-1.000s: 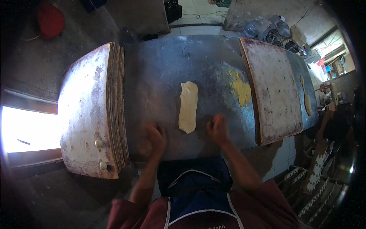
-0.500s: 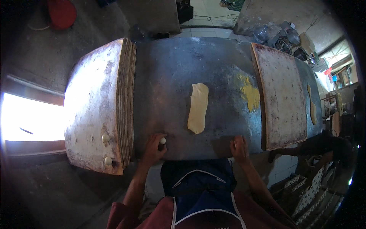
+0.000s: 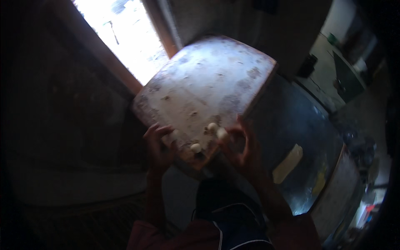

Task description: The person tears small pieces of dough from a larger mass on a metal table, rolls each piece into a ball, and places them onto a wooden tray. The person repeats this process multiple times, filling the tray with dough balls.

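Observation:
A stack of pale, stained boards [image 3: 208,87] lies in front of me. Two small round dough balls sit near its closest corner: one ball [image 3: 196,148] toward the left, another ball [image 3: 212,126] behind it. My right hand [image 3: 245,148] pinches a third dough ball [image 3: 223,134] between thumb and finger, right beside the rear one. At the stack's left edge my left hand [image 3: 158,146] has its thumb and fingers curled around a pale, blurred dough ball [image 3: 175,134]. To the right, a flat strip of dough [image 3: 287,163] rests on the dark table [image 3: 287,121].
A bright window opening [image 3: 129,37] is beyond the stack. Yellow smears [image 3: 320,179] mark the table at the right, next to another pale board [image 3: 339,191]. Motion blurs much of the view.
My view has swung left to the board stack. Both hands have moved from the table's front edge to the stack's near corner, each with a dough ball.

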Tool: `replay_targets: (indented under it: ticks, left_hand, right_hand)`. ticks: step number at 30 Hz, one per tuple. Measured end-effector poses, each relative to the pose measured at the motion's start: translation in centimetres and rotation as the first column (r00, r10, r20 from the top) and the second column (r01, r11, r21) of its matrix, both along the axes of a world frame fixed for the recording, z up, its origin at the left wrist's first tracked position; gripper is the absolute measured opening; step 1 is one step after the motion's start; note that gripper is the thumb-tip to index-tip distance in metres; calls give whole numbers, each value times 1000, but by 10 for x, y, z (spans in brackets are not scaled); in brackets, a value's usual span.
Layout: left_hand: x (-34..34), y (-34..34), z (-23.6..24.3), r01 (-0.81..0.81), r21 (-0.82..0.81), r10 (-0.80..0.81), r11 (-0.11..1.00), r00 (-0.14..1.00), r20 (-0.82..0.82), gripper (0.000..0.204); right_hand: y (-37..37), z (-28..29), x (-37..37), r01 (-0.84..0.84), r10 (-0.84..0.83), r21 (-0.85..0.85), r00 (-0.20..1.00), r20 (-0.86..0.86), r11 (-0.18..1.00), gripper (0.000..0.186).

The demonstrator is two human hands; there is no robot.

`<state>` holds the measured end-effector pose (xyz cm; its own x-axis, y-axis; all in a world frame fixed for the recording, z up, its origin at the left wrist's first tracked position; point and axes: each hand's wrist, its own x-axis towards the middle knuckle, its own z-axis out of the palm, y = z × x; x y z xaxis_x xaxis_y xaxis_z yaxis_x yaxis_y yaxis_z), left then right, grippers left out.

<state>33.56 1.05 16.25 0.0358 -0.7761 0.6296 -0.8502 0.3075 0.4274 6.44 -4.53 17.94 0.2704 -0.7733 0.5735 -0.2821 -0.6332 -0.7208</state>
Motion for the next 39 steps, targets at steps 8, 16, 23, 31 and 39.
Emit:
replay_targets:
  ticks: [8,16,23,31,39]
  left_hand:
    - [14,-11,-24,107,69,-62,992,879,-473,66]
    - [-125,63,-40,663,234,-329,711,607,-723,35]
    - [-294,34,-126,744,662,-34,97,667,-744,34]
    - [-331,33,-118,872,456,418,-180,487,-767,47]
    - [-327,21,-107,753,610,431,-246,648,-627,54]
  right_hand:
    - [-41,-25,81,77,-132,-154,915,-382,985,71]
    - [133,-134,-200,830,-608,132,495,-621,541,63]
    - [145,-163,-228,632,-491,383,770,-407,674,63]
    - [184,-141,-183,598,-756,643,653,-44,479,33]
    - [164,-162,-201,39,-537,934,826,170,355,30]
